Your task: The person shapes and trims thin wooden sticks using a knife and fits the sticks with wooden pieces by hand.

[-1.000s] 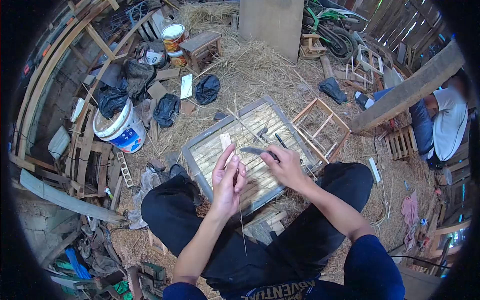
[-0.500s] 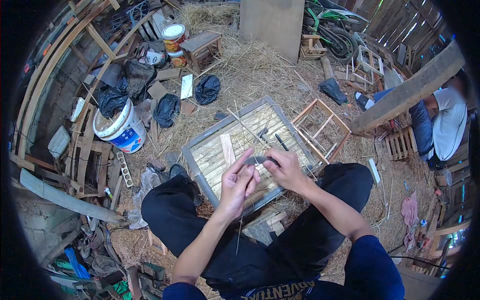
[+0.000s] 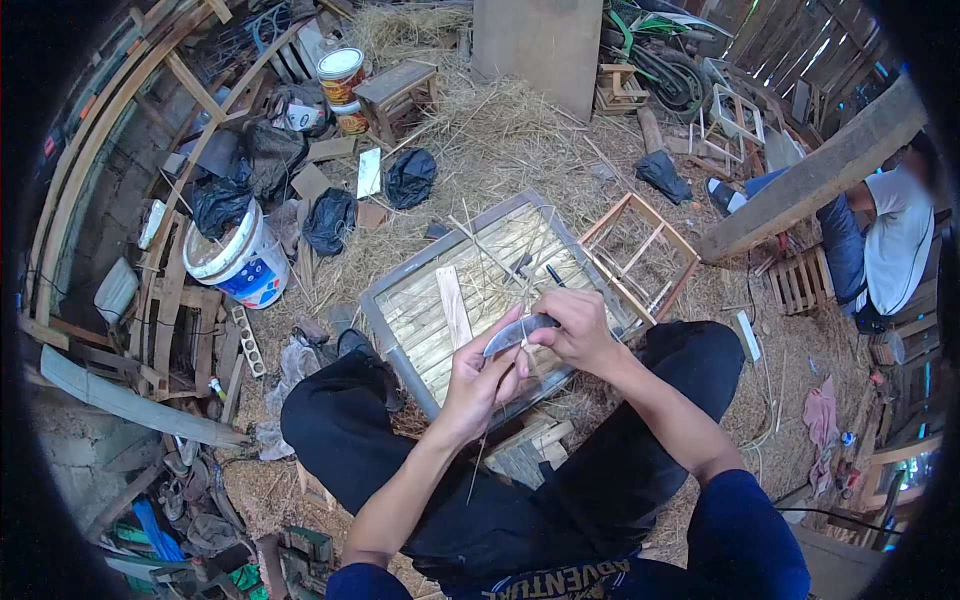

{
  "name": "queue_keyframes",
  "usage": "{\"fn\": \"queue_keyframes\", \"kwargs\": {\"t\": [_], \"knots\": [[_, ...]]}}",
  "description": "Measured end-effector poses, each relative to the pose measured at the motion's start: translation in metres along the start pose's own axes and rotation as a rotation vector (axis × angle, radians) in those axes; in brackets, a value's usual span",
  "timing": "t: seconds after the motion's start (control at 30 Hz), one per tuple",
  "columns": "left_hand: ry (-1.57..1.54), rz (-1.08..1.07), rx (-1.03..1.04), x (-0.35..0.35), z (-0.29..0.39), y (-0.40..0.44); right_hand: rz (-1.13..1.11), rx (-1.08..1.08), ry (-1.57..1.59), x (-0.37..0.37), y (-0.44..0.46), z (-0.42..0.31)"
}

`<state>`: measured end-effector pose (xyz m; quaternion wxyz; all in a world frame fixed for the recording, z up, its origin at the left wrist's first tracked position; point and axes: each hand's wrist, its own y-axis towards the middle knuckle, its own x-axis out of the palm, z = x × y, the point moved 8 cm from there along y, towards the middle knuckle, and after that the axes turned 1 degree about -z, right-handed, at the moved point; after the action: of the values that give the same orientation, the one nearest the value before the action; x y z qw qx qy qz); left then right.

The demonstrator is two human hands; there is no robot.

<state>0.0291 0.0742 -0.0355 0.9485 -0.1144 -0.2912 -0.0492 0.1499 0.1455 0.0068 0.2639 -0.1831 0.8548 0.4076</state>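
Note:
My right hand [image 3: 577, 332] is closed around the handle of a knife with a short curved blade [image 3: 508, 335]. The blade points left, over the fingers of my left hand [image 3: 477, 385]. That left hand is closed on a thin strip [image 3: 481, 455], which trails down between my knees; its exact material is hard to tell. Under both hands stands a low slatted table [image 3: 412, 383] with a grey frame. On it lie a flat piece of wood [image 3: 453, 305], thin sticks [image 3: 478, 238] and a black pen-like object [image 3: 555, 276], partly hidden by my right hand.
A small wooden frame [image 3: 668, 228] stands right of the table. At left are a white bucket [image 3: 237, 262] and black plastic bags [image 3: 331, 221]. A thick wooden post [image 3: 815, 175] slants across the right, with a seated person [image 3: 893, 245] behind it. Straw covers the floor.
The knife has turned so its blade shows broad side up, with its tip lower and to the left. My right hand has shifted slightly, and the left fingers have curled in.

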Motion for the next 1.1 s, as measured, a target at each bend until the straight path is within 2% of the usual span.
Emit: {"fn": "queue_keyframes", "kwargs": {"t": [0.87,1.07,1.1], "knots": [[-0.220,0.034,-0.112,0.002,0.001,-0.002,0.124,0.063,-0.226,-0.021,0.007,0.021],[-0.222,0.020,-0.139,0.005,0.001,-0.003,0.082,0.177,-0.261,-0.018,0.001,0.030],[-0.199,-0.012,-0.143,0.008,0.000,-0.007,0.158,0.301,-0.251,-0.027,-0.001,0.044]]}}
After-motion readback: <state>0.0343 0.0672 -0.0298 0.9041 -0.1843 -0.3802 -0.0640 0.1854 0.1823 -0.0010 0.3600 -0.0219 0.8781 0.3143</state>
